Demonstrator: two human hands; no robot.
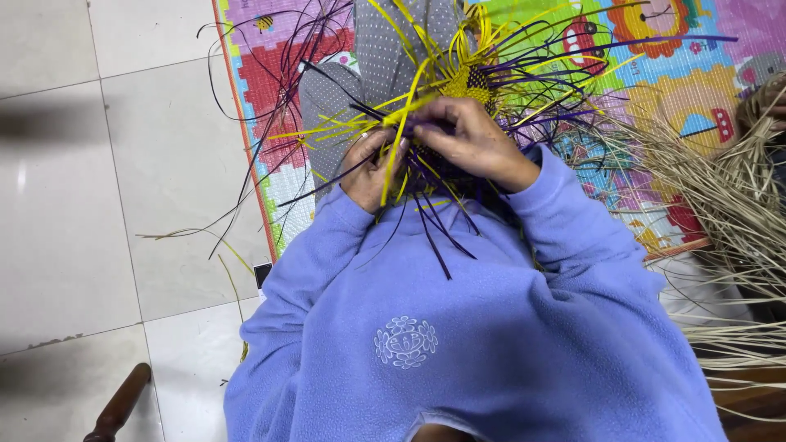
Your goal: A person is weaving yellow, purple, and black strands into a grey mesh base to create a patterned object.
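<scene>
A half-woven piece of yellow and dark purple strips rests on my lap, over grey dotted trousers. Loose strip ends fan out from it in all directions. My left hand pinches yellow and purple strips at the near left edge of the weave. My right hand grips strips at the near edge, fingers curled toward the left hand. Both hands almost touch. My blue fleece sleeves fill the lower part of the view.
A colourful play mat lies under my legs. A heap of pale straw-like strips lies at the right, with another person's hand at the far right edge. White floor tiles are on the left; a dark wooden handle at bottom left.
</scene>
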